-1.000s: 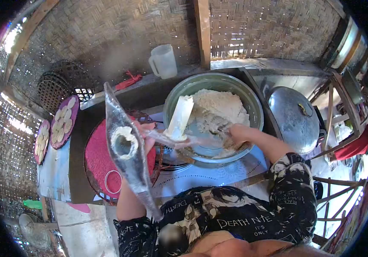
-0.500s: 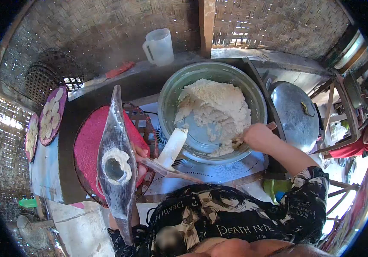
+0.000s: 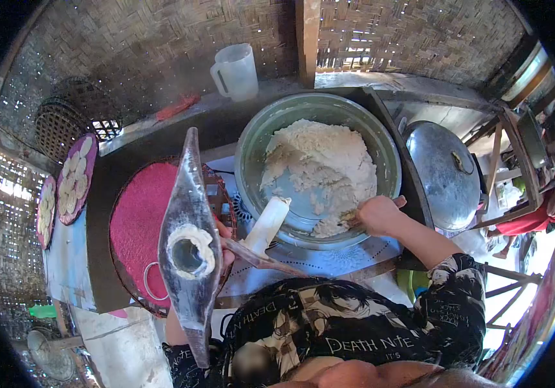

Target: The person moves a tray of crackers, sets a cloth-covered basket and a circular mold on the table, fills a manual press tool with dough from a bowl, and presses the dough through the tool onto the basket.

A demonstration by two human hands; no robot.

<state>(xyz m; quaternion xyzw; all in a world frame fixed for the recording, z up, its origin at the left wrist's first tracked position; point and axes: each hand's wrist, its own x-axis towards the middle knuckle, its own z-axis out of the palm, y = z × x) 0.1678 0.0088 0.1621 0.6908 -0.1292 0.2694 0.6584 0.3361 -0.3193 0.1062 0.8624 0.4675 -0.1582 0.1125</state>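
My right hand (image 3: 379, 215) is closed round a wooden-handled scoop at the lower right rim of a green basin (image 3: 244, 165). The scoop's end touches pale dough (image 3: 339, 152) piled in the basin. On the left, my left hand (image 3: 225, 246) holds a long wooden tool (image 3: 192, 304) with a dough-smeared round opening, mostly hiding the hand. A white cylinder (image 3: 268, 225) and a second wooden piece (image 3: 267, 262) stand out to its right. Beneath the tool lies a round tray covered in pink cloth (image 3: 138, 226), with a white ring (image 3: 151, 281) on it.
Behind the basin stands a translucent jug (image 3: 237, 72), with a red cloth (image 3: 178, 107) to its left. Purple trays (image 3: 90, 169) of white discs sit at the left near woven baskets (image 3: 64, 126). A lidded metal pot (image 3: 442, 174) is on the right. A person's leg shows at far right.
From one second ago, my right hand has moved to the basin's lower right rim, and the tool in my left hand has swung away from the basin, more upright in view.
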